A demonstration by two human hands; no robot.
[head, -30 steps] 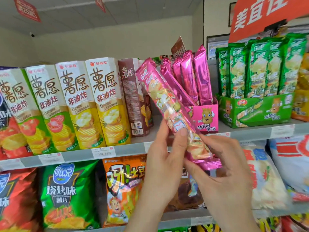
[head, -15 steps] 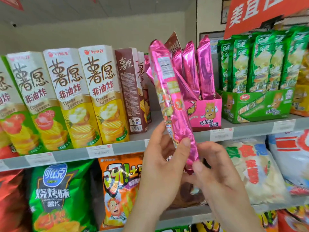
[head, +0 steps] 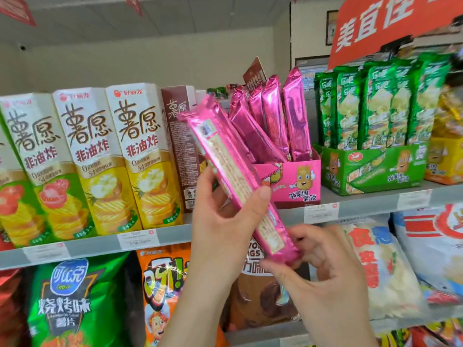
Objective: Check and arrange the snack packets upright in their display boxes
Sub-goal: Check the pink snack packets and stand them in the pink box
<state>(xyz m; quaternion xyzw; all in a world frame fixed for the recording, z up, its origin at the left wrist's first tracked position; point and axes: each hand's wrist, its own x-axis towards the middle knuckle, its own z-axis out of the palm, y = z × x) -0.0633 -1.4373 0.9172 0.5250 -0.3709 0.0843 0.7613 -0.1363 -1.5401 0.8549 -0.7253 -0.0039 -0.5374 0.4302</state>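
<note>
A long pink snack packet [head: 233,171] is held in front of the upper shelf [head: 100,244], tilted with its top end up to the left and its lower end down to the right, printed back panel turned towards the camera. Its middle is gripped by the left hand [head: 223,231], the thumb laid across the face of the wrapper and the fingers curled behind. The lower end is pinched between the fingertips of the right hand [head: 330,279].

Just behind the packet, a pink display box [head: 298,181] is seen on the shelf, with more pink packets [head: 275,121] inside, some leaned to the left and two stood nearly upright. To its right, a green display box [head: 370,169] is filled with upright green packets [head: 375,103]. Tall crisp cartons [head: 140,156] are lined up to the left. Large snack bags [head: 70,301] are stocked on the shelf below, and a red sign [head: 388,23] is hung above.
</note>
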